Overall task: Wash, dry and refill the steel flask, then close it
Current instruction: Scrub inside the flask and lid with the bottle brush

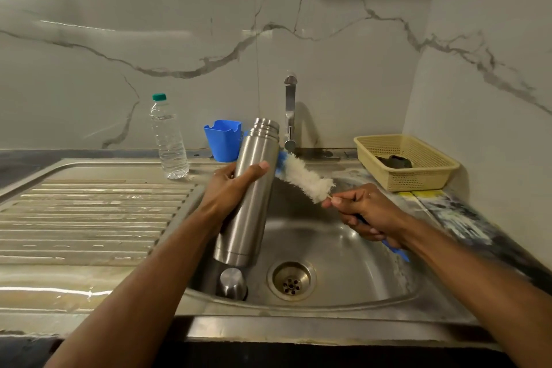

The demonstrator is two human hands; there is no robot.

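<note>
- The steel flask cap point(232, 283) is standing in the sink basin point(343, 263), at 9 o'clock of the drain point(291, 281) and just below the flask's base.
- The left hand point(231, 188) is gripping the steel flask point(249, 197) around its middle, thumb across the front, holding it tilted over the basin with its open threaded mouth pointing toward 1 o'clock.
- The right hand point(366, 215) is curling its fingers around the blue handle of the bottle brush point(307, 178); the white bristle head is lying just beside the flask's upper body at 3 o'clock.
- The ribbed drainboard point(89, 218) is stretching out at 9 o'clock of the basin.
- Farther back on the table, a clear water bottle point(168, 139) with a green cap is standing at 10 o'clock of the flask, a blue plastic cup point(222, 139) just behind it.
- The tap point(289, 110) is rising at 12 o'clock; a cream perforated basket point(418, 170) is sitting at 2 o'clock.
</note>
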